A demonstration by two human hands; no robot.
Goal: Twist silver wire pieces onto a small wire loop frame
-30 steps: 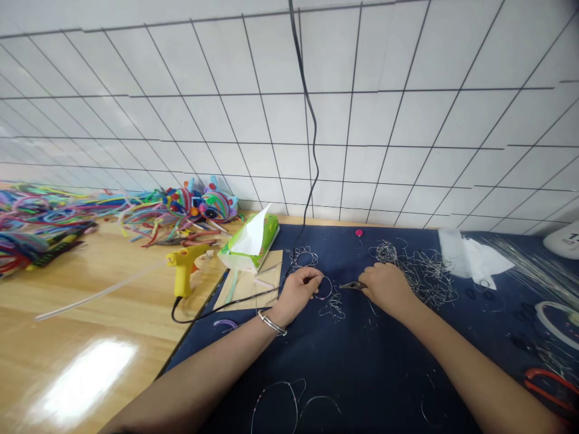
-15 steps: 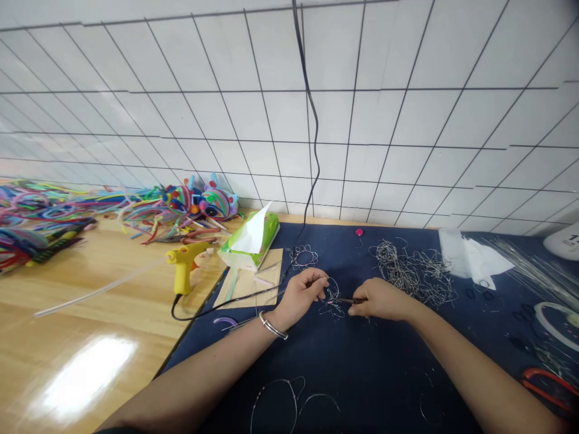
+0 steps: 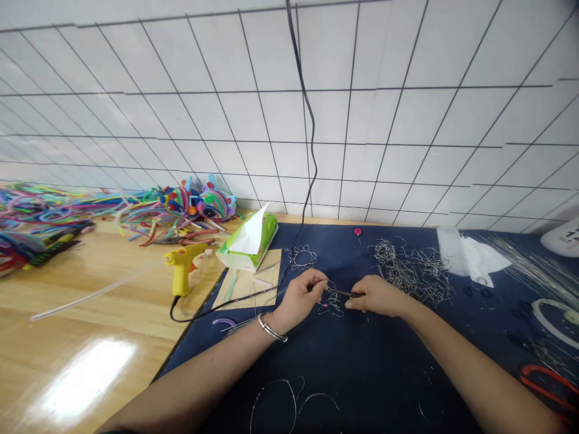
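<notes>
My left hand (image 3: 304, 296), with a silver bangle at its wrist, is closed in a pinch on a small bent-wire piece (image 3: 333, 304). Thin silver loops and a few pink specks show on this piece, just above the dark blue mat (image 3: 362, 367). My right hand (image 3: 377, 296) is closed around a pair of slim dark pliers (image 3: 344, 293). Their tips point left and reach the wire loops; whether they grip a strand is too small to tell. Behind my left hand lies a flower-shaped wire ring (image 3: 303, 257).
A heap of tangled wire (image 3: 407, 271) lies beyond my right hand. To the left are a yellow glue gun (image 3: 181, 271), a tissue pack (image 3: 248, 244) and colourful pipe cleaners (image 3: 90, 202). A black cord (image 3: 312, 144) hangs down the wall. Red-handled scissors (image 3: 549, 386) lie at right.
The wire piece has turned a little between my hands, its upright loop now lower. The pliers' tips have shifted slightly up and left. Both hands keep their hold.
</notes>
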